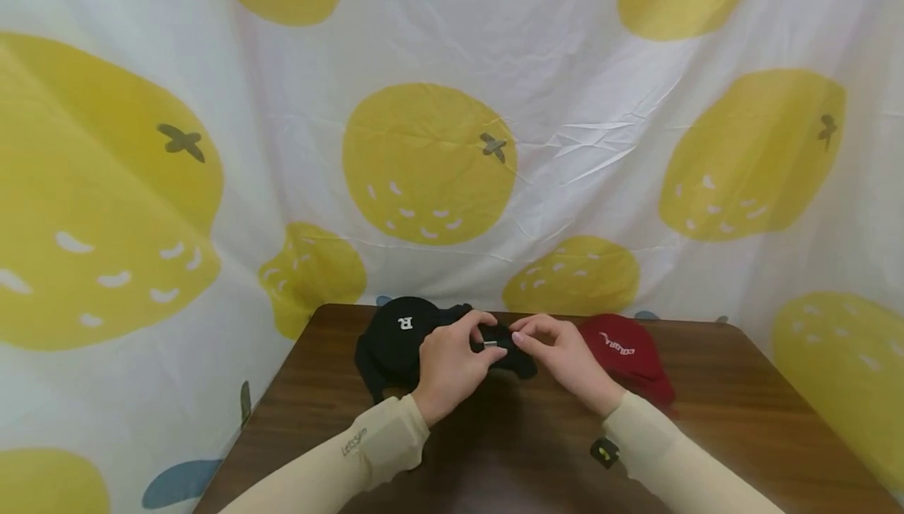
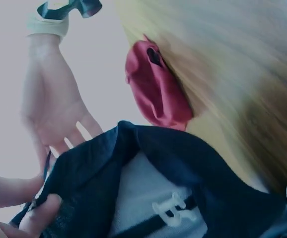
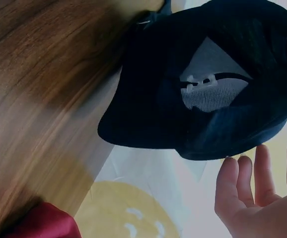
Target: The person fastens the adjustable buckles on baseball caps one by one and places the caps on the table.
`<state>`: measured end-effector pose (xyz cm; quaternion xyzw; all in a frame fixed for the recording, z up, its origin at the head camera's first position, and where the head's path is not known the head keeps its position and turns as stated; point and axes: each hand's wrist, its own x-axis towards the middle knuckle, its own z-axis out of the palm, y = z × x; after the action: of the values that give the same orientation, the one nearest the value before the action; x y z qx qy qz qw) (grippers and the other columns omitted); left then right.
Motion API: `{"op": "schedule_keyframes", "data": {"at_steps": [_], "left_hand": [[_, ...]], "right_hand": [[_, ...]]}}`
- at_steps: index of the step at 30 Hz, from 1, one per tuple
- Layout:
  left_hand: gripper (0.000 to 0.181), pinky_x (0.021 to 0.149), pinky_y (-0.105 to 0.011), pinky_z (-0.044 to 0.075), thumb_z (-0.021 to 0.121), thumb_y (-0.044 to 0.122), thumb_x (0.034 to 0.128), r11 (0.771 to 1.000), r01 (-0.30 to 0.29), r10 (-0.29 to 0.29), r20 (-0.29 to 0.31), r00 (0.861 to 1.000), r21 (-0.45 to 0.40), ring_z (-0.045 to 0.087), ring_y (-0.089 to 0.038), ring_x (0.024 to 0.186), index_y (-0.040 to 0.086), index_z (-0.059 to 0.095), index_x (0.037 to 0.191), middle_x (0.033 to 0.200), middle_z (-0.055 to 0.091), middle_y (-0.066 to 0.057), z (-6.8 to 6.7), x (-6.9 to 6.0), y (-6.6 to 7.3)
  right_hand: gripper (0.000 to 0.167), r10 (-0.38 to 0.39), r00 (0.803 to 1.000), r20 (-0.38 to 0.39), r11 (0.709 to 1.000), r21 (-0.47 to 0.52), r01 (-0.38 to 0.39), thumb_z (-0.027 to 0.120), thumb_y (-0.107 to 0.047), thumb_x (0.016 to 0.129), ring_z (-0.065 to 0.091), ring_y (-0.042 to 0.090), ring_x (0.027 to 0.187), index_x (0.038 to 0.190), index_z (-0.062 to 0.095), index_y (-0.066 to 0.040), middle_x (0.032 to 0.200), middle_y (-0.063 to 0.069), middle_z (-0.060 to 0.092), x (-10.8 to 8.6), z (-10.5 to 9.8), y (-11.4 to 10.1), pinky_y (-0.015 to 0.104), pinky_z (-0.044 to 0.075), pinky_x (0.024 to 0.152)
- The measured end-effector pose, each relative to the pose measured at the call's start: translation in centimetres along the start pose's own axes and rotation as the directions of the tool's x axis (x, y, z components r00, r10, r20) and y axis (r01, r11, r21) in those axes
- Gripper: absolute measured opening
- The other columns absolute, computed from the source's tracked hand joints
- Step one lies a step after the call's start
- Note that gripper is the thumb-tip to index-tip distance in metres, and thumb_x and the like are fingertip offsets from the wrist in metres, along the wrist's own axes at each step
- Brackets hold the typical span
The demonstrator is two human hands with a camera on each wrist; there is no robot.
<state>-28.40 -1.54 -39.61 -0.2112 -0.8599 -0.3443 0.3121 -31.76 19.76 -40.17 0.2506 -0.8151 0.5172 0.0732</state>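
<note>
A dark navy baseball cap is held up between my two hands, its inside turned toward the wrist cameras. White lining and the back of some stitched letters show inside it. My left hand pinches the cap's back edge between thumb and fingers, beside a small metal buckle. At the other side, my right hand has thumb and index finger together at the back strap. Its other fingers reach out along the crown in the right wrist view. The right thumb's grip is partly hidden.
To the left on the brown wooden table sits a black cap with a white letter R. A red cap with white lettering lies right, behind my right forearm. A lemon-print curtain hangs behind the table.
</note>
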Motion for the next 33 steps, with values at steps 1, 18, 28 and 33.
{"op": "schedule_keyframes", "data": {"at_steps": [1,18,28,33], "left_hand": [[0.034,0.052,-0.027,0.038,0.085,0.028,0.0817,1.0,0.006,-0.006,0.004,1.0,0.004,0.044,-0.002,0.05,0.025,0.072,0.113,0.071,0.057,0.013,0.0,0.0,0.1],[0.022,0.052,-0.02,0.044,0.085,0.026,0.0817,0.921,-0.333,0.356,-0.095,0.93,0.2,0.056,-0.005,0.059,0.02,0.076,0.101,0.077,0.068,0.01,0.3,-1.1,0.0],[0.018,0.055,-0.02,0.044,0.084,0.023,0.0817,0.846,-0.452,0.498,-0.117,0.859,0.283,0.052,-0.007,0.056,0.017,0.074,0.094,0.072,0.064,0.009,0.6,-1.8,-0.2],[0.016,0.056,-0.019,0.044,0.083,0.023,0.0834,0.841,-0.462,0.507,-0.108,0.855,0.282,0.052,-0.007,0.057,0.018,0.074,0.096,0.075,0.065,0.009,0.9,-2.3,-0.4]], "right_hand": [[0.022,0.001,1.0,0.008,1.0,-0.005,-0.001,0.07,-0.033,0.096,0.057,0.022,0.116,0.093,0.074,-0.012,0.118,0.004,0.067,0.1,0.1,-0.1,0.055,0.04,0.102],[0.041,0.073,0.99,0.117,0.997,0.015,-0.075,0.065,-0.038,0.099,0.064,0.027,0.111,0.135,0.06,-0.019,0.128,0.008,0.063,2.3,-0.9,-2.3,0.043,0.053,0.092],[0.062,0.249,0.88,0.404,0.962,-0.206,-0.178,0.058,-0.052,0.098,0.054,0.027,0.123,0.15,0.046,-0.022,0.143,0.007,0.053,4.2,0.2,-2.4,0.05,0.046,0.098],[0.022,0.251,0.837,0.486,0.965,-0.191,-0.178,0.063,-0.032,0.098,0.062,0.021,0.083,0.102,0.073,-0.013,0.093,0.003,0.068,4.2,1.4,-1.3,0.039,0.051,0.076]]}}
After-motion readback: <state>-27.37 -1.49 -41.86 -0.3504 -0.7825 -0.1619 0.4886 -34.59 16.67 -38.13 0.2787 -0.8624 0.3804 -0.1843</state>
